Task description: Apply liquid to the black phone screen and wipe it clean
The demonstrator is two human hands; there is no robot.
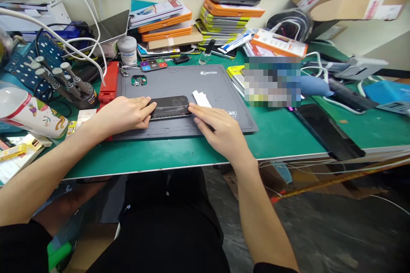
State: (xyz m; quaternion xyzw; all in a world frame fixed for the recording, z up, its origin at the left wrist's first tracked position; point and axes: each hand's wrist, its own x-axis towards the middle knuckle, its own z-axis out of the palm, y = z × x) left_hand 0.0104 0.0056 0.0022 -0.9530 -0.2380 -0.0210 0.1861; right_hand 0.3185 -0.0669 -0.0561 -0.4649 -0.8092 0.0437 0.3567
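A dark smartphone lies sideways on a grey work mat, its glossy face up. My left hand grips the phone's left end, thumb and fingers closed at its edge. At the opposite end, my right hand has its fingertips pressed on the phone's right edge. Just behind the right fingers lies a folded white paper piece. Small screws sit in a cut-out tray at the mat's upper left.
Left of the mat stand a red clamp-like fixture, a holder of screwdrivers and a patterned white cylinder. Orange cases are stacked behind. A dark phone-like panel lies at right, overhanging the green bench edge.
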